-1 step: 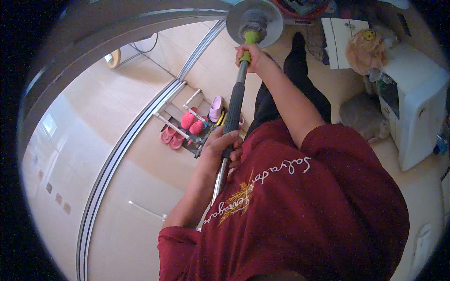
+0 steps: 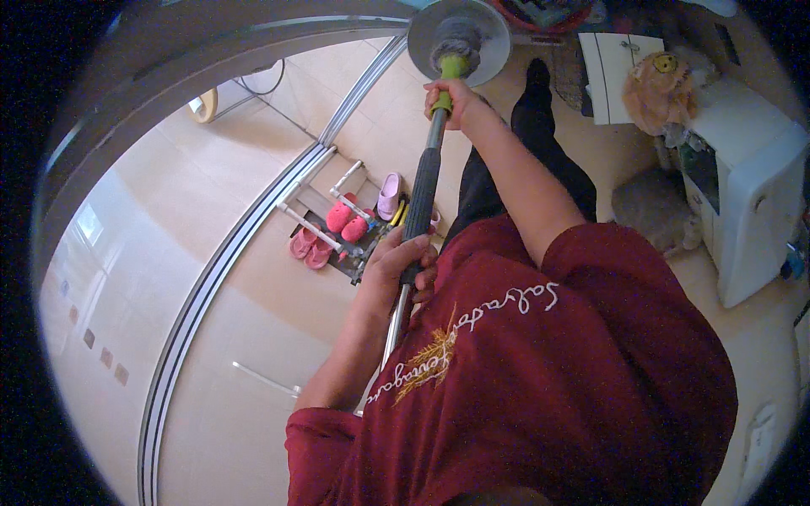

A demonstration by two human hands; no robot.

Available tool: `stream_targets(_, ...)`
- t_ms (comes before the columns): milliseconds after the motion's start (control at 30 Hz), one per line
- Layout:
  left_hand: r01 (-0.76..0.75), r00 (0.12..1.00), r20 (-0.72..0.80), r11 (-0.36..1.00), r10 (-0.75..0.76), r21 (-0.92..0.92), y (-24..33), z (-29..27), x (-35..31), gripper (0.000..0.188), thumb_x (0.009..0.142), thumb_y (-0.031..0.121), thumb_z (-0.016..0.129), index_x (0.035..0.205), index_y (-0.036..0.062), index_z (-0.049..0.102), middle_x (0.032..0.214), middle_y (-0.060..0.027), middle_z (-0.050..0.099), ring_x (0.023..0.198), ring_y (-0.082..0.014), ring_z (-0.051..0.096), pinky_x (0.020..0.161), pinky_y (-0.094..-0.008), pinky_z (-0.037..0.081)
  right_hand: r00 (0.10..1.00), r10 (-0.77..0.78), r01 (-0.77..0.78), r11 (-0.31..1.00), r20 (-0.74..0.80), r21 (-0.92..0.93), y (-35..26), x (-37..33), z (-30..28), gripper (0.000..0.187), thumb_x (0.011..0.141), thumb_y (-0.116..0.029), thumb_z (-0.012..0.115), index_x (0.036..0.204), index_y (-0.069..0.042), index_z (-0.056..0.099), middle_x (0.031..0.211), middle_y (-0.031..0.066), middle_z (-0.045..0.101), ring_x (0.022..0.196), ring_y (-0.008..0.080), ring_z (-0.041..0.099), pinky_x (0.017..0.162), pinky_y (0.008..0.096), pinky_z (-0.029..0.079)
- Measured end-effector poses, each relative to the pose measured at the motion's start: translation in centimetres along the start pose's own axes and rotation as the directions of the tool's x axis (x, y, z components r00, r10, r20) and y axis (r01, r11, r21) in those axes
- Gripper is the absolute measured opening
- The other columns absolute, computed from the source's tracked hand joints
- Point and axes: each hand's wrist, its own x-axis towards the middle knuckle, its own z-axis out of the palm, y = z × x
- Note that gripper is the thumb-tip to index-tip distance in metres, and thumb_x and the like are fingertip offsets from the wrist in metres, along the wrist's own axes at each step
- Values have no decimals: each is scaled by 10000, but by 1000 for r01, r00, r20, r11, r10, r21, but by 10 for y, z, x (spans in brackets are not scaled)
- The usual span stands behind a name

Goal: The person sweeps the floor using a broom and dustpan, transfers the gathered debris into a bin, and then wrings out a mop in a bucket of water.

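Both my hands hold a long mop [image 2: 426,181] that runs from my shirt up to the top of the view. My right hand [image 2: 454,101] is wrapped round it at the green collar, just above the mop head. Lower down, my left hand [image 2: 402,263] closes round the black ribbed grip, with the bare metal pole coming out below it. The grey, stringy mop head [image 2: 458,42] lies over a round grey metal basin [image 2: 495,63]. Whether it touches the basin's bottom, I cannot tell. The pole's lower end is hidden by my shirt.
Left of the pole stands a low shoe rack [image 2: 325,223] with pink clogs [image 2: 342,218] and a lilac slipper [image 2: 389,196]. A metal sliding-door track [image 2: 245,240] crosses the floor. At right are a white cabinet [image 2: 747,177], a tan plastic bag [image 2: 654,93] and a grey furry shape [image 2: 654,207].
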Motion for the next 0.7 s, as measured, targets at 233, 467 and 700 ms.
stream_targets(233,-6,999,-32,1000,6,4,-1,1,4,274,798,195,512,1008,38,433,636,-5,413,401,-70,371,314,-182,284,1000,10,-9,1000,20,-28,-9,11,-6,161,724,-86,543,624,-78,417,462,28,458,387,167,436,425,313,393)
stream_targets(467,2,999,-49,1000,-4,-26,-1,-2,6,255,807,208,506,989,41,439,626,-4,410,400,-77,371,312,-185,285,999,-15,13,997,-32,-82,-11,19,-11,165,711,-65,554,626,-71,412,462,29,450,376,170,430,410,311,395)
stream_targets(700,-39,999,-31,998,41,50,-4,-16,4,269,812,227,509,1010,58,441,661,-37,463,428,-103,432,343,-225,343,986,-144,117,957,-84,-265,-1,20,-18,187,689,-94,568,581,-84,416,496,30,465,422,176,460,431,303,408)
